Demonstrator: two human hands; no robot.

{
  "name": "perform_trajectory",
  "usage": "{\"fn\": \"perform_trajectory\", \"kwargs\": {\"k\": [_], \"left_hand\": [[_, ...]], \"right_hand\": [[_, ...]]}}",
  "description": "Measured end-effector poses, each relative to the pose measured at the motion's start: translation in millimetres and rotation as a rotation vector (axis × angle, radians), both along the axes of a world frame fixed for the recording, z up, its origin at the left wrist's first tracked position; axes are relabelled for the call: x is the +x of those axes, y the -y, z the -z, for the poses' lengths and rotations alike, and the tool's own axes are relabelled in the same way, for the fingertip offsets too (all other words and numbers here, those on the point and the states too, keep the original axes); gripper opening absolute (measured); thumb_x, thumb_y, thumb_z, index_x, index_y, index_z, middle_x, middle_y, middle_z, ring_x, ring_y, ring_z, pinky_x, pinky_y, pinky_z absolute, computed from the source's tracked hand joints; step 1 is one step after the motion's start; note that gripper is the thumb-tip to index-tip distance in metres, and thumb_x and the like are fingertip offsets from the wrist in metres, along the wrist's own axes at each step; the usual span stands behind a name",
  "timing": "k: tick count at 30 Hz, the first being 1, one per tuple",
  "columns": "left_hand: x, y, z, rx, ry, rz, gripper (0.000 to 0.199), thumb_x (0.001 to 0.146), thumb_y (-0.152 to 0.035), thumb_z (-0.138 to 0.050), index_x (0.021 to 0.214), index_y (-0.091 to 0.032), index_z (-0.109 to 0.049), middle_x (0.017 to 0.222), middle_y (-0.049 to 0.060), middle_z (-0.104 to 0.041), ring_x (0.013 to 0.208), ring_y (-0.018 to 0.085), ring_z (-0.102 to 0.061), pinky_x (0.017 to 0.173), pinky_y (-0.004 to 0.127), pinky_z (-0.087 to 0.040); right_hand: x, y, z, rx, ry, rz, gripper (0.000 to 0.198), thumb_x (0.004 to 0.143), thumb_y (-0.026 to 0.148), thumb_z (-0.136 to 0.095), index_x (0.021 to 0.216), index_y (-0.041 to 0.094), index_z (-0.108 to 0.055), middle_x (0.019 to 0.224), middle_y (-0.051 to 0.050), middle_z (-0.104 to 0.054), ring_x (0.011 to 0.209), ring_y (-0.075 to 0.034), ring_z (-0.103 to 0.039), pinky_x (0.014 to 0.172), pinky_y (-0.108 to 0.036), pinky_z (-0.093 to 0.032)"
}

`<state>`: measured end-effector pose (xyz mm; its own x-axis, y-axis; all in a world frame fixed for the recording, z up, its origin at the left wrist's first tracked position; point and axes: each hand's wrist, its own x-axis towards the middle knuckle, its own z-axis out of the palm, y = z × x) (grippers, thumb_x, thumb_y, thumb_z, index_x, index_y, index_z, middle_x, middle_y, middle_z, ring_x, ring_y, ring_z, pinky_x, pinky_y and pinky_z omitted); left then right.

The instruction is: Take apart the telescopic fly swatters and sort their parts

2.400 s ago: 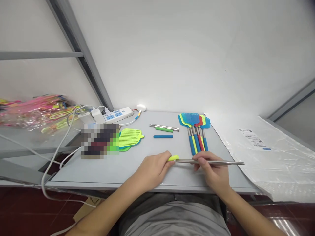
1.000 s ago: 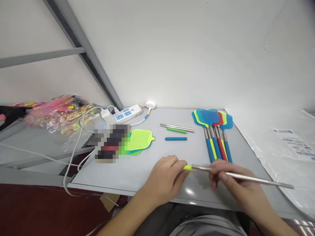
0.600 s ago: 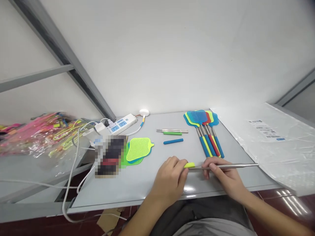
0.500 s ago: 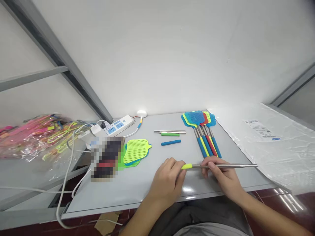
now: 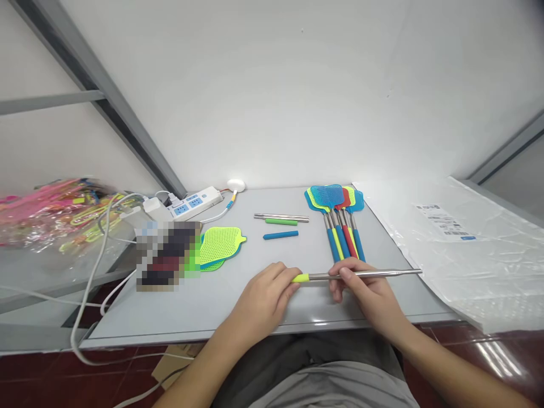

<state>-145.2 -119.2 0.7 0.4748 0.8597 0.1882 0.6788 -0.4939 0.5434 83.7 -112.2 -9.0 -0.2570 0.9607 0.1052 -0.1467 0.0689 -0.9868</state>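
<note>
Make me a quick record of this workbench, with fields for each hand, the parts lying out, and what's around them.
Left hand: holds a yellow grip
Right hand: holds a metal rod
Contact: the rod's left end meets the grip; insertion depth cannot be told
Loose parts, mid-table: thin metal rods, green grip, blue grip
Left: stacked swatter heads, yellow on top; power strip behind
Beyond right hand: fly swatters with blue, yellow and red handles
Far right: white plastic packaging
</note>
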Motion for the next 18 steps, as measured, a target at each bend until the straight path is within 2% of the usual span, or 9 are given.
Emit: {"fn": "perform_trajectory", "kwargs": {"k": [3,7,12,15,18], "left_hand": [[1.7,0.6,-2.0,-0.016,-0.019,0.035,0.026,0.102,-0.029,-0.036,0.116,-0.022,-0.057,0.097,0.006,-0.057,0.092,0.020,-0.054,0.081,0.032,-0.044],[2.7,2.1,-2.4,-0.017,-0.054,0.088,0.025,0.102,-0.030,-0.037,0.116,-0.023,-0.057,0.097,0.005,-0.058,0.092,0.020,-0.054,0.081,0.032,-0.044],[1.0,5.2,-1.1,0.028,-0.026,0.069,0.025,0.101,-0.029,-0.039,0.120,-0.021,-0.054,0.099,0.005,-0.062,0.093,0.020,-0.056,0.084,0.033,-0.044],[0.8,7.0,-1.8,0.063,-0.005,0.061,0.023,0.101,-0.026,-0.040,0.120,-0.021,-0.052,0.103,0.005,-0.065,0.092,0.019,-0.057,0.085,0.034,-0.043],[0.5,7.5,-2.9,0.100,0.033,0.004,0.021,0.100,-0.023,-0.041,0.118,-0.020,-0.052,0.107,0.005,-0.067,0.093,0.020,-0.059,0.086,0.036,-0.042]], "right_hand": [[0.3,3.3,-1.2,0.001,0.095,-0.050,0.019,0.094,0.038,-0.057,0.093,0.022,-0.067,0.075,0.000,-0.065,0.065,-0.013,-0.060,0.064,-0.027,-0.048],[1.9,9.1,2.0,-0.053,0.130,-0.112,0.021,0.092,0.038,-0.060,0.108,0.024,-0.061,0.078,0.001,-0.065,0.068,-0.012,-0.059,0.067,-0.026,-0.047],[-3.1,8.9,3.1,-0.007,0.114,0.068,0.020,0.091,0.042,-0.059,0.098,0.024,-0.058,0.066,0.004,-0.057,0.059,-0.011,-0.054,0.059,-0.024,-0.044],[-11.8,1.7,-10.9,0.112,0.218,0.105,0.021,0.092,0.044,-0.056,0.096,0.024,-0.061,0.067,0.003,-0.056,0.062,-0.012,-0.054,0.060,-0.024,-0.044],[-26.6,-11.2,-39.4,0.242,0.360,0.016,0.024,0.094,0.046,-0.053,0.099,0.026,-0.064,0.087,-0.001,-0.062,0.080,-0.015,-0.058,0.074,-0.027,-0.046]]}}
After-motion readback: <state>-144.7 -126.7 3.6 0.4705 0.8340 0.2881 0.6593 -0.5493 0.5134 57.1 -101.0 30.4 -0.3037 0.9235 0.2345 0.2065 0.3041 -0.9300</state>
